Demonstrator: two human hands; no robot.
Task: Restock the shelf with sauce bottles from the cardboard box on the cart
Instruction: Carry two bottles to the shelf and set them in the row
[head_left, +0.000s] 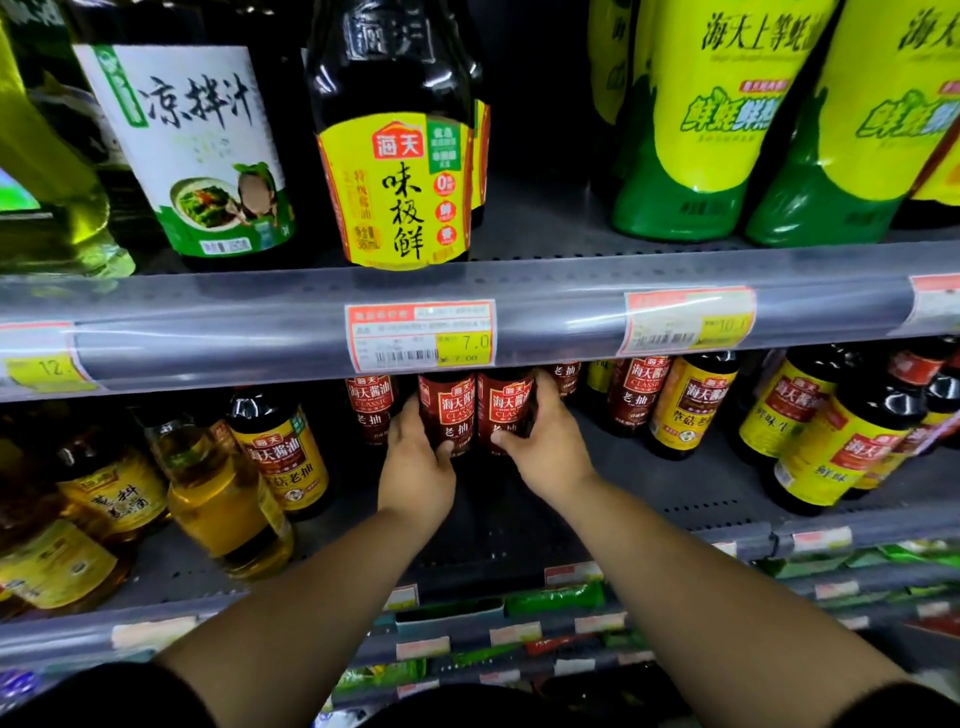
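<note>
- Left hand (415, 457) fingers clamped on one red-label sauce bottle (447, 410), upright on the shelf (649, 467).
- Right hand (545, 441) fingers wrapped round its twin bottle (506, 408), touching beside it.
- More red-labels stand just behind the fingers.

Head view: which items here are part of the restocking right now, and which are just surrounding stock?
In the job:
left hand on a red-label bottle
right hand on a second red-label bottle
lower shelf

Just surrounding stock:
yellow-label soy bottle
green squeeze bottles
oil bottle
price tag
</note>
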